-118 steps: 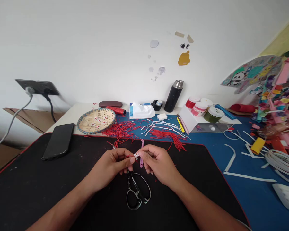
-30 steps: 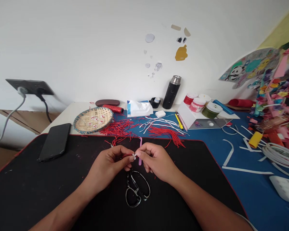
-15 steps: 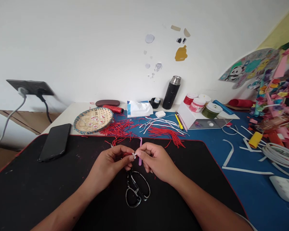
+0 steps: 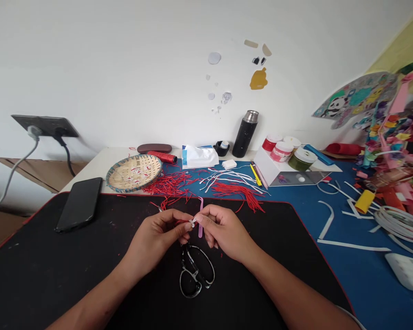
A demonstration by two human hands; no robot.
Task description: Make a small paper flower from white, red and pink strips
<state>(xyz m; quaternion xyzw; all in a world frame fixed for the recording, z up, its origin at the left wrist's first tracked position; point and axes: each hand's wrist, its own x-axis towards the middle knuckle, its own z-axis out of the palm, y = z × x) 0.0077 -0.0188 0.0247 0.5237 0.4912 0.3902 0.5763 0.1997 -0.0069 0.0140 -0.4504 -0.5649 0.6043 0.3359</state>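
Observation:
Close together over the black mat (image 4: 254, 284), my left hand (image 4: 161, 236) and my right hand (image 4: 223, 231) meet at a small white knotted cord (image 4: 192, 223). My left thumb and forefinger pinch it, and a bit of red cord shows beside those fingers. The right thumb and forefinger are pinched on the white cord's other side. Behind the right fingers lies a purple bent-tipped tool (image 4: 201, 230), partly covered. Scissors (image 4: 197, 275) with black handles rest just below the hands, their blades hidden under the left one.
A pile of red cords (image 4: 168, 183), white cords (image 4: 227, 176) and more red cords (image 4: 242, 192) lie beyond the mat. A woven basket (image 4: 112, 183) and a phone (image 4: 79, 204) are at left. Further back stand a black flask (image 4: 245, 135) and a white box (image 4: 278, 176) bearing jars.
Both hands keep their pinch on the white cord, with hardly any finger movement. The whole view has shifted very slightly.

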